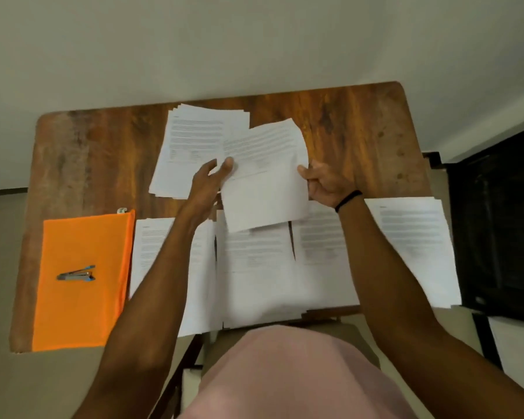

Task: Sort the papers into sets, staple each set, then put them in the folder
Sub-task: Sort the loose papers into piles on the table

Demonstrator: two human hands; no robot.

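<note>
Both hands hold a printed paper (263, 189) above the wooden table (360, 125): the left hand (211, 179) pinches its left edge, and the right hand (325, 184), a black band (348, 199) at its wrist, grips the right edge. Beyond the paper lies a loose stack (194, 137) of sheets, and four piles (412, 243) sit side by side along the near edge. The orange folder (82, 313) lies flat at the near left corner, with the stapler (76, 274) resting on it
</note>
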